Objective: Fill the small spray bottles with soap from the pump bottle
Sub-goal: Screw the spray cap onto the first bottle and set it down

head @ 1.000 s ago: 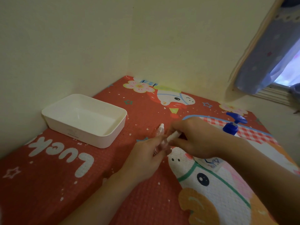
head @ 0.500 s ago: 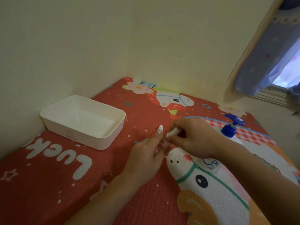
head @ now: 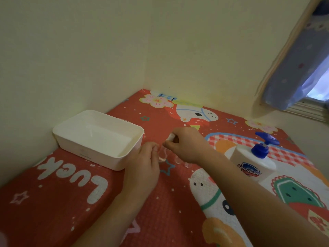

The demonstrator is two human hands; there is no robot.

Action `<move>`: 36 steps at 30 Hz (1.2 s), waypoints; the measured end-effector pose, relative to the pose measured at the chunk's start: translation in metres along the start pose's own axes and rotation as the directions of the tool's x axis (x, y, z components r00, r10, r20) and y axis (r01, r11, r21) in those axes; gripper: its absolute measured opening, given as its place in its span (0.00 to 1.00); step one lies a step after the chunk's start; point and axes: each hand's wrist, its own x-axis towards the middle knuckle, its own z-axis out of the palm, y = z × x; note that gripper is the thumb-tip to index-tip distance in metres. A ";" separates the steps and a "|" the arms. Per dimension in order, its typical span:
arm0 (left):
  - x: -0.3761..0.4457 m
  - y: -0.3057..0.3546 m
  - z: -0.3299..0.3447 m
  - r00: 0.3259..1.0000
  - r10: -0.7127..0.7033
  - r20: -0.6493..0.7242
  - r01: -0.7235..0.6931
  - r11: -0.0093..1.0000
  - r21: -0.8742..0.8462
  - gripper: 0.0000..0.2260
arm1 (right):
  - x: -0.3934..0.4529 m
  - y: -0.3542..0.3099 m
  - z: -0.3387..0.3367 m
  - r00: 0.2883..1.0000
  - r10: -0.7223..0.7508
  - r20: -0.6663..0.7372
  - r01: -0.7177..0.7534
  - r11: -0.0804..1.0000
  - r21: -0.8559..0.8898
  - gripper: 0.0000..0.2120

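Single head view, looking forward-down, close over mat [head: 71,202], facing wall corner.

I see a dim, warm-toned picture with a yellow-green cast on the walls [head: 89,50]. The only bright source I can find is the window [head: 318,90], far right of the fingers and above them, blown out pale blue behind the curtain [head: 292,72]. Soft shadows fall under my view of the right hand [head: 185,147] and its forearm. At the fingers [head: 153,148] the small clear bottle [head: 164,155] smears with motion blur. Wide-angle bending curves the window frame [head: 284,50] and the mat [head: 53,202] edges. The nearest corners look soft.
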 end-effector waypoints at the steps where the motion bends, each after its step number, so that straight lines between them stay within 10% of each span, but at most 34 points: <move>1: 0.000 0.000 0.000 1.000 0.003 0.005 -0.003 1.000 -0.002 0.07 | 0.004 -0.002 0.002 1.000 0.003 0.009 -0.003 1.000 -0.007 0.11; 12: -0.001 0.000 0.003 0.999 -0.035 0.008 0.035 0.999 0.009 0.09 | 0.017 0.000 0.023 0.998 0.029 0.055 -0.030 0.999 0.018 0.08; 18: -0.002 0.005 0.001 0.998 -0.063 0.022 0.063 0.998 0.013 0.12 | 0.009 0.009 0.008 0.995 0.088 -0.040 -0.088 0.996 0.011 0.25; 36: -0.018 0.014 0.010 0.965 0.096 0.244 -0.098 0.995 -0.006 0.09 | 0.046 0.052 0.045 0.900 0.432 0.055 -0.404 0.876 -0.263 0.13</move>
